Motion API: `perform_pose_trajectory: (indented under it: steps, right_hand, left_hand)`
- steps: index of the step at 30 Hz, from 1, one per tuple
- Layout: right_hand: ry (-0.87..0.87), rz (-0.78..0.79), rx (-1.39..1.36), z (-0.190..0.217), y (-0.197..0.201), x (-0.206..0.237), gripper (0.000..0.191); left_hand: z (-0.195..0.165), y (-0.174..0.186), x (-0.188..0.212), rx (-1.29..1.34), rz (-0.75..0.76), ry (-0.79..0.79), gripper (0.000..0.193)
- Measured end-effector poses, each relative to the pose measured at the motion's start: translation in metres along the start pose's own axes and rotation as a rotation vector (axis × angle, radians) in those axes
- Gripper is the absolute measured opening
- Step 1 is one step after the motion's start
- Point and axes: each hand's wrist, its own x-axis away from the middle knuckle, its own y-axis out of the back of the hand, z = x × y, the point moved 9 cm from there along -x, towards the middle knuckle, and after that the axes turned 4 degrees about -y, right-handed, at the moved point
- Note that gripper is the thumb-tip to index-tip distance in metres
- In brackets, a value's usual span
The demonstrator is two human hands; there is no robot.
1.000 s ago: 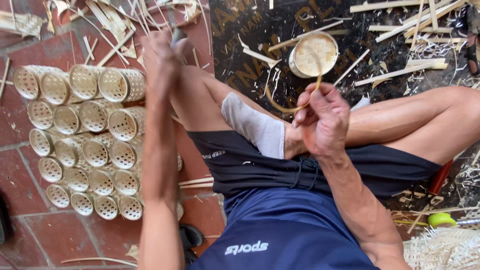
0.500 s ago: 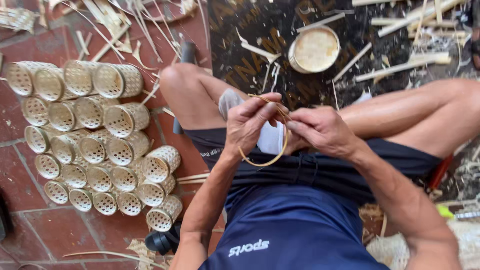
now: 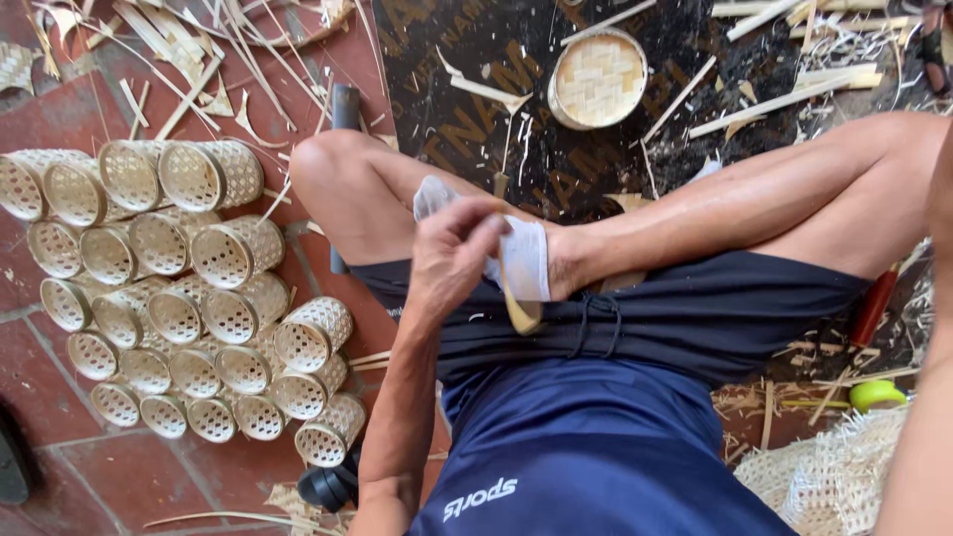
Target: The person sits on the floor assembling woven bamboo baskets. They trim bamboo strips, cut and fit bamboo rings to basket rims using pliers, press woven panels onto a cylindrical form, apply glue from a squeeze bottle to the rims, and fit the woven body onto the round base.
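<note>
Bamboo is what you have in hand: a thin, pale strip [image 3: 518,298] curving down from your left hand [image 3: 452,253] over your lap, just in front of the white cloth wrapped at your ankle. It looks light and springy, likely to snap or splinter if bent sharply, so pinching it near the upper end, as you do, seems sound. Your left hand is closed, fingers pinching the strip, forearm rising from below. Your right hand is out of view; only the forearm shows at the frame's right edge. Woven baskets [image 3: 179,298] lie stacked on the brick floor to your left.
</note>
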Motion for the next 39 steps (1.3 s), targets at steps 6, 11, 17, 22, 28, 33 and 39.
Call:
perform_pose_trajectory:
  steps: [6, 11, 17, 22, 28, 33, 39]
  right_hand:
    - [-0.381, -0.606, -0.527, -0.082, -0.025, 0.108, 0.031]
    - [-0.573, -0.786, -1.096, -0.083, -0.149, 0.185, 0.026]
    - [-0.753, -0.809, -0.640, -0.112, -0.144, 0.205, 0.019]
    - [-0.646, -0.725, -0.798, -0.152, -0.137, 0.196, 0.021]
    - [-0.597, -0.491, -0.984, -0.186, -0.153, 0.216, 0.016]
    - [-0.461, -0.414, -1.004, -0.181, -0.135, 0.204, 0.015]
    - [-0.302, -0.317, -0.194, -0.153, -0.107, 0.157, 0.015]
  left_hand:
    - [-0.042, 0.031, -0.030, -0.096, -0.441, -0.255, 0.030]
    - [-0.072, -0.009, -0.031, -0.478, -0.332, -0.467, 0.044]
    - [-0.059, -0.048, -0.039, -0.279, 0.018, -0.382, 0.044]
    - [-0.036, -0.053, -0.057, 0.206, 0.192, -0.120, 0.026]
    - [-0.045, -0.052, -0.070, 0.372, 0.379, -0.062, 0.023]
    - [-0.082, -0.059, -0.073, 0.031, 0.542, -0.377, 0.010]
    - [-0.098, -0.081, -0.077, -0.620, 0.544, -0.885, 0.023]
